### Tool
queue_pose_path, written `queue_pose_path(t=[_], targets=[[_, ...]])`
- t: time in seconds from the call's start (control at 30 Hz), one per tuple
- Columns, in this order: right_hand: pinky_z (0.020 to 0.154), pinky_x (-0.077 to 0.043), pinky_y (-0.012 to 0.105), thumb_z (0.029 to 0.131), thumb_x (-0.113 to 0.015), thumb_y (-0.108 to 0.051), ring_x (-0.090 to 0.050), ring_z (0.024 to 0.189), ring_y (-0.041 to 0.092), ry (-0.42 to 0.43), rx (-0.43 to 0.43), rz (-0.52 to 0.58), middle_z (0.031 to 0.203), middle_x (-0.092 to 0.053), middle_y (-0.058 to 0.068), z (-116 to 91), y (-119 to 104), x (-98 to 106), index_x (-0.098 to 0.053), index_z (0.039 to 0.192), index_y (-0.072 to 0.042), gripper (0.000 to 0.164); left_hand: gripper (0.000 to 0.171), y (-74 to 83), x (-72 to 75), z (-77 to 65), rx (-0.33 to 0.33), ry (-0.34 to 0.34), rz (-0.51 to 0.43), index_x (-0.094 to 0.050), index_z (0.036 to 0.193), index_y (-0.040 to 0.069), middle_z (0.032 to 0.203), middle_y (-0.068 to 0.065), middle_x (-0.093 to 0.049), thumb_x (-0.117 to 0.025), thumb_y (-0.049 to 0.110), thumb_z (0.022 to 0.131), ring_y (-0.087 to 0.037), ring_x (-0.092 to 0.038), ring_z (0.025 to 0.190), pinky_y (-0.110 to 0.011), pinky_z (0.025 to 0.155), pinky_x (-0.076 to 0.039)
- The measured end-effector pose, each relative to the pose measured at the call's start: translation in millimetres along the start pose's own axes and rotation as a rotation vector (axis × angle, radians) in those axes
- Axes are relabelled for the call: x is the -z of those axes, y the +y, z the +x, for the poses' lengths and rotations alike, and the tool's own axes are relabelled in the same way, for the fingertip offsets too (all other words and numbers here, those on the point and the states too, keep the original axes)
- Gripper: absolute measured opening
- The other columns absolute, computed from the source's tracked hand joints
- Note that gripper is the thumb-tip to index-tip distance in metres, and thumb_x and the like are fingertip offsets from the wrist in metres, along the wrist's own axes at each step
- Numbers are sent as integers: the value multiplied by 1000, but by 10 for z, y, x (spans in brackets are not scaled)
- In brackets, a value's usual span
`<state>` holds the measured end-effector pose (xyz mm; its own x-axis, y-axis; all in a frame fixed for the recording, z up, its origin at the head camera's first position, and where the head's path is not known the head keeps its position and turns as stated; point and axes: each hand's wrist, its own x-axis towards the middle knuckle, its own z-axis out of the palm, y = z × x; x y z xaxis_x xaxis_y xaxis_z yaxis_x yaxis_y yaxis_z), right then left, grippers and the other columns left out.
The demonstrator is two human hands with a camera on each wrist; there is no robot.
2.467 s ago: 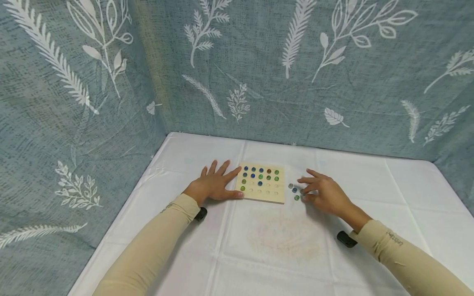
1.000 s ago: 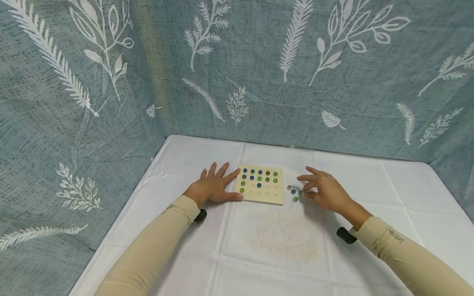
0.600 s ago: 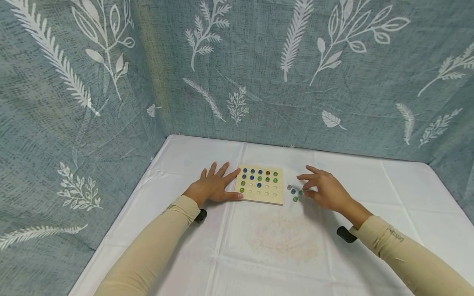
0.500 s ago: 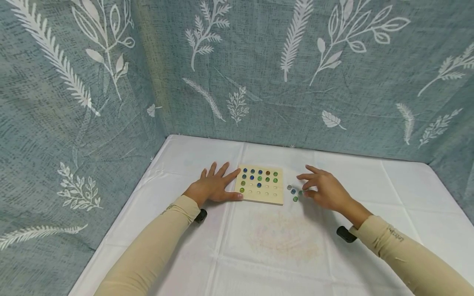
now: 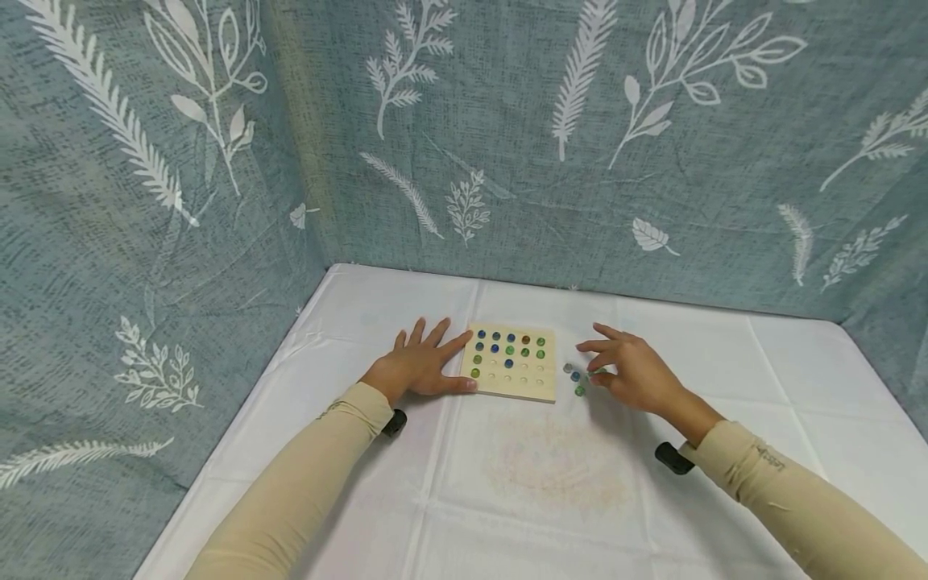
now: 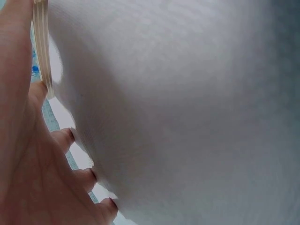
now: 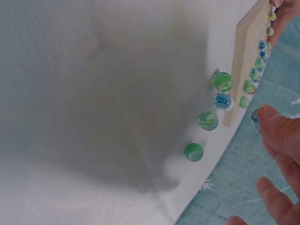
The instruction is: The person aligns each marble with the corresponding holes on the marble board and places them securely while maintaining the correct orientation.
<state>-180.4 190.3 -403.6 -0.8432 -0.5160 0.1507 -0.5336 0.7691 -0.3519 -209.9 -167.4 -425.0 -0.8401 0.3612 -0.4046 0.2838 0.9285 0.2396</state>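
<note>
A pale wooden board (image 5: 516, 388) with rows of small hollows lies on the table, glass marbles filling its two far rows and part of the nearer ones. My left hand (image 5: 416, 366) lies spread at its left side, thumb and index finger touching the edge; the left wrist view shows the board's side (image 6: 42, 47) against these fingers. Right of the board, my right hand (image 5: 632, 374) hovers above loose marbles. In the right wrist view its thumb and a finger pinch a clear marble with a blue swirl (image 7: 254, 118). Green marbles (image 7: 193, 152) and a blue one (image 7: 222, 101) lie below.
A white cloth (image 5: 551, 475) with creases and a faint stain covers the table. Blue-green curtains (image 5: 507, 201) with white leaf prints hang behind and on the left. Each wrist carries a black camera (image 5: 674, 457).
My right hand has shifted slightly left and up, and more green shows beside its thumb. My left hand and the board stay in place; the marbles on the board look the same.
</note>
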Motion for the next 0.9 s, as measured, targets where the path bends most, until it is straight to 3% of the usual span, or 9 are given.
queue_pose_path(t=[0.9], targets=[[116,-40,65,85,-82,-2,-43,150,45,-9,15,9,137,-71,13,102,-87,-59,-84,96,-5,12,93,-2,-5,0,1,7,22,-7,169,39,178,-8,4,-51,77,95,-47,9,162,-69,129,-4]])
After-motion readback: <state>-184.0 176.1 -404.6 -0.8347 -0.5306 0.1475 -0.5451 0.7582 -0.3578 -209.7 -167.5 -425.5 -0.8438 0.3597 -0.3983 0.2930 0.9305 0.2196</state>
